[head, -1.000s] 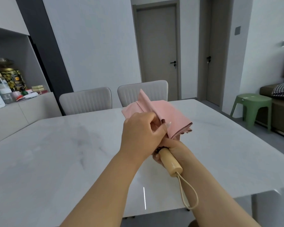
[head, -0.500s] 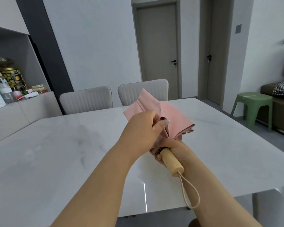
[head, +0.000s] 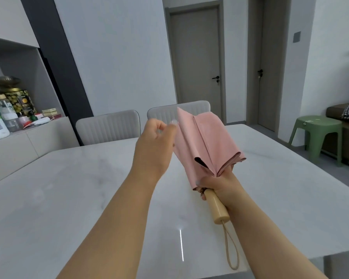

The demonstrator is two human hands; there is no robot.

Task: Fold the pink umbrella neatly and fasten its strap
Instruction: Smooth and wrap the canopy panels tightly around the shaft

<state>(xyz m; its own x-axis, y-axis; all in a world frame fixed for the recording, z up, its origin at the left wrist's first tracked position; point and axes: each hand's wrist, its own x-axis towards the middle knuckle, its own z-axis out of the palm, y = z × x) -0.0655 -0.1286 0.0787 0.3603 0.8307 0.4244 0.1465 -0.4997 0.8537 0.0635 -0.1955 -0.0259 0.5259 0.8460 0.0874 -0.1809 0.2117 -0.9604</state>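
I hold the pink umbrella (head: 207, 143) above the white marble table (head: 69, 198), collapsed, its canopy loose in flat pleats pointing up and away. My right hand (head: 220, 185) grips it where the canopy meets the pale wooden handle (head: 217, 208); a beige wrist loop (head: 231, 250) dangles from the handle's end. My left hand (head: 156, 141) pinches the left edge of a fabric panel near its top between thumb and fingers. The fastening strap is not visible.
Two grey chairs (head: 109, 127) stand at the table's far side. A sideboard with bottles and tins (head: 10, 111) is at the left. A green stool (head: 318, 135) and a sofa are at the right, and closed doors are behind.
My left hand has moved from the canopy's base up and left to the panel's upper edge, drawing the fabric out. The umbrella now stands more upright and the pleats show.
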